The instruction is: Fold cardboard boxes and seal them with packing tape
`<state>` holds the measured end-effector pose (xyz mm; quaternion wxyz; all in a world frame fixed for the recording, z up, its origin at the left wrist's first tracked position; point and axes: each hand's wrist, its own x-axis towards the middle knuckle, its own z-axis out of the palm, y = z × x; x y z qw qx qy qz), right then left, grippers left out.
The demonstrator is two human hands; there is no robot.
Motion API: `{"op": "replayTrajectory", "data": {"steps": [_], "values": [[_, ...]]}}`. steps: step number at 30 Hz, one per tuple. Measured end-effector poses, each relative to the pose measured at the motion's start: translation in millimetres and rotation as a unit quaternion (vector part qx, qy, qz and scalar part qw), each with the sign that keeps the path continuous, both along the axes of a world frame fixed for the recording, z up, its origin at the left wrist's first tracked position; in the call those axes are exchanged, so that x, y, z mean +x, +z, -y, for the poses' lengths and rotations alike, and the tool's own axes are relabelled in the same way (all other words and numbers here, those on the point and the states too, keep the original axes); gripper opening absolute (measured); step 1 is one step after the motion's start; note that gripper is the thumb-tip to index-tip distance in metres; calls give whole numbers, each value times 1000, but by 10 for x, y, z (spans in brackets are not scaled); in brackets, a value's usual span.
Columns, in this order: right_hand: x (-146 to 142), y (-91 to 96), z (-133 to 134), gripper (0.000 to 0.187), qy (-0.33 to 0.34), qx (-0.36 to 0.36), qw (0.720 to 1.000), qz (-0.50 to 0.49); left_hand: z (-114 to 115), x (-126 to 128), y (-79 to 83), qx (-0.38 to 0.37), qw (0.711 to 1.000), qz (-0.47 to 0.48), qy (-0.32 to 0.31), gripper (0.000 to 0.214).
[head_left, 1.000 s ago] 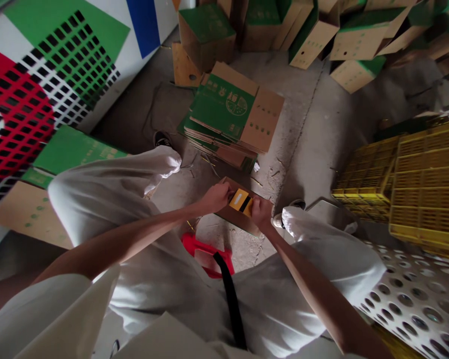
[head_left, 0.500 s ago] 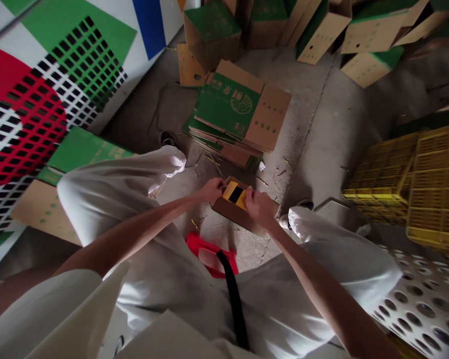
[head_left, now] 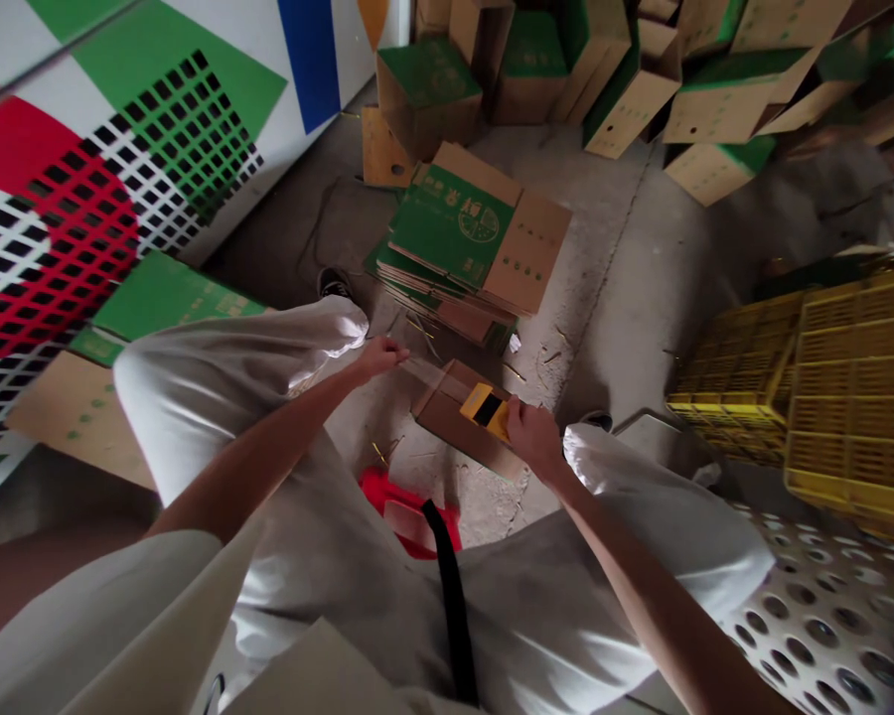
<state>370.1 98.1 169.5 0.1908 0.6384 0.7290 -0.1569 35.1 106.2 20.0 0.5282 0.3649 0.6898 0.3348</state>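
Observation:
I sit with a small brown cardboard box [head_left: 451,417] on the floor between my feet. My right hand [head_left: 534,438] is closed round a yellow and black tape dispenser [head_left: 484,408] resting on the box top. My left hand [head_left: 382,355] is out to the left of the box, beside my left knee, with its fingers pinched on the end of a clear tape strip [head_left: 432,372] that runs back to the dispenser.
A stack of flat green and brown cartons [head_left: 471,238] lies just beyond the box. Assembled cartons [head_left: 426,91] pile up at the back. Yellow crates [head_left: 826,387] stand right, a red stool [head_left: 406,508] is under me, a painted perforated panel [head_left: 81,179] is left.
My left hand has drawn away from the dispenser to the left, pulling tape out. My right hand stays on the dispenser at the box.

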Motion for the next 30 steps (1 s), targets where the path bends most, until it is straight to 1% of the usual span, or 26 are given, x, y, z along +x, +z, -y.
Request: {"op": "replayTrajectory", "data": {"steps": [3, 5, 10, 14, 19, 25, 28, 30], "values": [[-33, -33, 50, 67, 34, 9, 999, 3, 82, -150, -166, -7, 1000, -12, 7, 25], [-92, -61, 65, 68, 38, 19, 999, 6, 117, -163, -243, 8, 1000, -10, 25, 24], [-138, -96, 61, 66, 19, 34, 999, 12, 175, 13, -345, 54, 995, 3, 85, 28], [-148, -115, 61, 67, 26, 38, 999, 7, 240, 119, -429, 66, 992, 6, 106, 34], [-208, -120, 53, 68, 19, 39, 999, 18, 287, 178, -540, 39, 992, 6, 123, 32], [-222, -105, 42, 69, 18, 34, 999, 18, 324, 354, -633, 2, 994, -21, 112, 35], [-236, -109, 41, 69, 10, 32, 999, 17, 322, 395, -647, -6, 993, -29, 117, 36], [-245, -101, 35, 69, 10, 21, 1000, 15, 296, 371, -625, -5, 992, -34, 121, 37]]}}
